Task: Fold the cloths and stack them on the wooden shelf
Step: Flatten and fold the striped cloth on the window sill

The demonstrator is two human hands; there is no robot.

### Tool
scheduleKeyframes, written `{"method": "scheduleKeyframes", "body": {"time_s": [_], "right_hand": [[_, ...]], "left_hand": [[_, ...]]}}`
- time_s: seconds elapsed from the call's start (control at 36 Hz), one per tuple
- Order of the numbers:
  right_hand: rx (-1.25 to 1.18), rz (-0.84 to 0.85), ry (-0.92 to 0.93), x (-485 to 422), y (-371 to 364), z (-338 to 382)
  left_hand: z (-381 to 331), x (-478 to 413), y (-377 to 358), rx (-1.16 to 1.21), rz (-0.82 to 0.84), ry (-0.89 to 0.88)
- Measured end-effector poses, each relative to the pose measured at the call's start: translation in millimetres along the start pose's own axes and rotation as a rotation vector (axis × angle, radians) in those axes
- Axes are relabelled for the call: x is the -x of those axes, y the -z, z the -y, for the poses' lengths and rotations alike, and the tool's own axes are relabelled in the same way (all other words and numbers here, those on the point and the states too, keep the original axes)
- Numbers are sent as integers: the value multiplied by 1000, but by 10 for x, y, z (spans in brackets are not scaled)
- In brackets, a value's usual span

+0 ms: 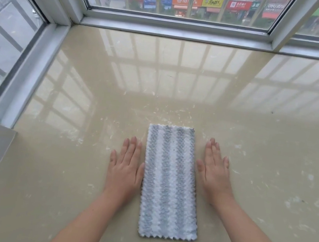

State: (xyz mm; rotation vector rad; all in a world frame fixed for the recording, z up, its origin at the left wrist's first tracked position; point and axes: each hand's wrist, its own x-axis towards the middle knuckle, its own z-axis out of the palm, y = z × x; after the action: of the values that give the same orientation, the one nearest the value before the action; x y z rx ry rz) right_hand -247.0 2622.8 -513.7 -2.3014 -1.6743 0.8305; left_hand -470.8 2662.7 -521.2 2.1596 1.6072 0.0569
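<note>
Cloth: A grey-and-white striped cloth (169,182) was seen lying flat on the glossy beige counter (179,83), already folded into a long narrow strip that ran away from the person (a darker under-layer showed along its near end).
Left hand: The left hand (126,167) was laid palm-down on the counter just beside the cloth's left edge, its fingers (131,147) straight and close together, with nothing held. Whether the thumb touched the edge could not be told.
Right hand: The right hand (215,168) was laid flat in the same way just beside the right edge, fingers extended and nothing gripped.
Shelf: No wooden shelf was shown, so a carry was judged to lie ahead.
Step judged: A further fold across the strip's length was judged to be due before stacking.
Risk, sliding: The counter looked very smooth, so the strip could be dragged along instead of folded if one end were lifted while the other was left unpinned.
Risk, skew: Corners could be mismatched if the two hands were raised unevenly.
Risk, springing: The pile looked thick and fluffy, so a fresh fold could spring open once released.
Risk, flecks: Pale flecks (156,110) were scattered around the far end and could be picked up by the pile.
Risk, carry: The bundle could be undone if only its top layer were pinched.
</note>
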Motion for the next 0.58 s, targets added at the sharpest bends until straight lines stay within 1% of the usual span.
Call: {"method": "scheduleKeyframes", "body": {"time_s": [0.08,0.14,0.19,0.22,0.28,0.33,0.39,0.42,0.47,0.58], "right_hand": [[-46,-90,64,-118,80,157],[-58,-108,142,-231,99,343],[-72,-86,220,-336,103,548],[-76,-59,256,-383,100,642],[-77,-11,305,-452,65,758],[-68,10,279,-529,3,747],[41,37,234,-580,-68,652],[104,34,236,-592,-100,604],[169,32,235,-597,-137,549],[195,18,237,-600,-138,528]], "left_hand": [[-89,-147,18,56,-144,-23],[-209,-308,50,26,-193,-100],[-351,-459,65,-29,-214,-188],[-420,-534,68,-38,-208,-212],[-527,-629,76,-57,-144,-228],[-565,-687,50,-73,-62,-196],[-535,-714,-28,-41,36,-132],[-511,-712,-62,-40,57,-110],[-498,-713,-78,-60,56,-94],[-490,-708,-43,-63,53,-66]]}}
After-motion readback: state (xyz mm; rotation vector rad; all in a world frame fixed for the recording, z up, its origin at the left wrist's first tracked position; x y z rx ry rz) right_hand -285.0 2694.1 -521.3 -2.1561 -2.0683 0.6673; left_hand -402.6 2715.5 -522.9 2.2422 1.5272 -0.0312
